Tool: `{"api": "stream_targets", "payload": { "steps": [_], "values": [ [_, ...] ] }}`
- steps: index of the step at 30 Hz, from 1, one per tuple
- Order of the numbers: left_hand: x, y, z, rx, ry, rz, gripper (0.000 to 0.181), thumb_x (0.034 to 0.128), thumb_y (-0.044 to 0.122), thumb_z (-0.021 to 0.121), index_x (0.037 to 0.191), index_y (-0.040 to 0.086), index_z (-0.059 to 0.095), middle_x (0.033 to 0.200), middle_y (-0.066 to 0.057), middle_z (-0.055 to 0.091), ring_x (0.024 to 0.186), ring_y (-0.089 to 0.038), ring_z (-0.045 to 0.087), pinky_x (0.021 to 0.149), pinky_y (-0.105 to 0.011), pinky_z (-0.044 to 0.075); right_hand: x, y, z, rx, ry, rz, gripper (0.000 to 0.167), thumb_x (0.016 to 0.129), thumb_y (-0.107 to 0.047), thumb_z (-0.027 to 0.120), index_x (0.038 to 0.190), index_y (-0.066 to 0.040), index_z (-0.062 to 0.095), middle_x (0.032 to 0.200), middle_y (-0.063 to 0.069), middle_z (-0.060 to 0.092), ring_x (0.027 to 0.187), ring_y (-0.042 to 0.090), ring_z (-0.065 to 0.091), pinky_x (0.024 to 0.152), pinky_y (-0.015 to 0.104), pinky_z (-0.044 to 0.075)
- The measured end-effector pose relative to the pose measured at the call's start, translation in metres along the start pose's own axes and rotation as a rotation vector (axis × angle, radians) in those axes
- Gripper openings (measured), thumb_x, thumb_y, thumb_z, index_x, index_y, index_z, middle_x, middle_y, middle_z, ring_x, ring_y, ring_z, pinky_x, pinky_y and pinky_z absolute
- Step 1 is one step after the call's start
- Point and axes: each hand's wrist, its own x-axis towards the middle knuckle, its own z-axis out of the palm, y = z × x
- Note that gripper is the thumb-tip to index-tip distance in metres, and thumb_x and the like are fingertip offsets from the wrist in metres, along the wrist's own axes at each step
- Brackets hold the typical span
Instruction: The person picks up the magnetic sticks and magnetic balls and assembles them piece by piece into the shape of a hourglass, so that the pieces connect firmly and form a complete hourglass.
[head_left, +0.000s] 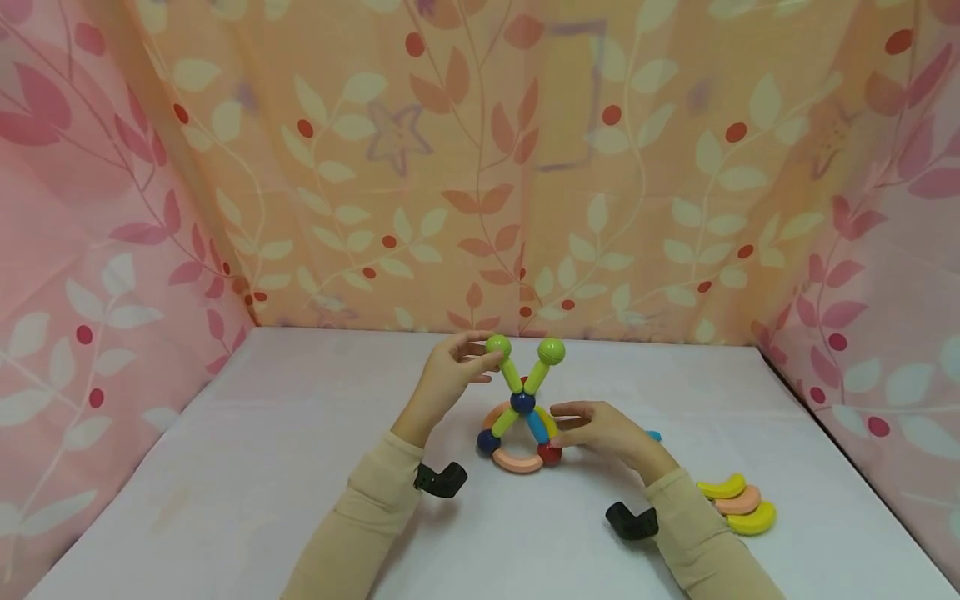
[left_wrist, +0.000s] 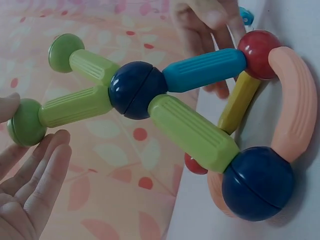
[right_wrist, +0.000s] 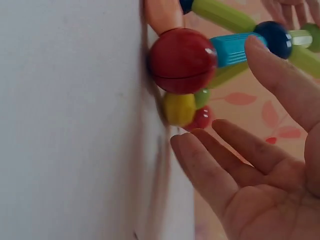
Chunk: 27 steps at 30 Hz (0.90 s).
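Note:
A toy structure of magnetic sticks and balls stands on the white table, its dark blue middle ball joining green sticks and a blue stick. Two green balls top it. My left hand pinches the left green ball between thumb and fingers. Low on the right, beside the red ball, my right hand is spread with its fingers nearly straight; its thumb overlaps the blue stick in the right wrist view, and I cannot tell if they touch. A curved peach piece links the red ball and a lower dark blue ball.
Curved yellow and peach pieces lie on the table by the right forearm. A small blue piece shows partly behind the right wrist. A patterned curtain rises behind the table and along both sides.

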Motion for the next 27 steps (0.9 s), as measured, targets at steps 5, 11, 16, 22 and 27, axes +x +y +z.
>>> {"api": "stream_targets", "payload": {
  "steps": [5,11,16,22,27],
  "values": [
    [-0.004,-0.004,0.004,-0.005,-0.004,-0.022,0.049,0.0885,0.018,0.076,0.134,0.016,0.059,0.116,-0.014,0.069,0.095,-0.02,0.073,0.081,-0.033,0.061,-0.033,0.001,-0.025,-0.052,0.048,-0.024,0.059,0.087,-0.033,0.077,0.137,-0.005,0.059,0.135,0.015,0.064,0.119,0.025,0.064,0.102,0.047,0.052],
    [-0.006,-0.008,0.009,-0.01,-0.024,-0.032,0.056,0.0867,0.011,0.076,0.138,0.012,0.054,0.117,-0.016,0.069,0.095,-0.019,0.072,0.08,-0.033,0.061,-0.08,0.019,-0.074,-0.103,0.093,-0.006,0.052,0.089,-0.033,0.074,0.129,-0.001,0.062,0.125,0.014,0.069,0.103,0.013,0.067,0.1,0.05,0.051],
    [-0.007,-0.012,0.008,-0.013,-0.022,-0.054,0.051,0.0851,0.014,0.078,0.132,0.016,0.058,0.115,-0.013,0.069,0.093,-0.02,0.073,0.078,-0.035,0.062,-0.103,0.043,-0.109,-0.208,0.104,0.094,0.047,0.092,-0.036,0.07,0.125,-0.003,0.064,0.122,0.012,0.07,0.11,0.021,0.063,0.096,0.058,0.049],
    [-0.006,-0.014,0.008,-0.008,-0.01,-0.055,0.048,0.0856,0.014,0.078,0.129,0.015,0.058,0.113,-0.013,0.069,0.092,-0.02,0.073,0.078,-0.035,0.062,-0.112,0.068,-0.133,-0.263,0.075,0.186,0.048,0.092,-0.038,0.068,0.128,-0.006,0.064,0.134,0.018,0.062,0.125,0.04,0.049,0.095,0.069,0.041],
    [-0.003,-0.016,0.014,-0.004,-0.034,-0.05,0.051,0.0863,0.012,0.077,0.132,0.012,0.054,0.114,-0.015,0.068,0.092,-0.02,0.073,0.078,-0.034,0.062,-0.114,0.085,-0.14,-0.252,0.05,0.244,0.045,0.09,-0.034,0.072,0.125,-0.005,0.067,0.128,0.015,0.065,0.119,0.033,0.054,0.097,0.067,0.039]
  ]
}}
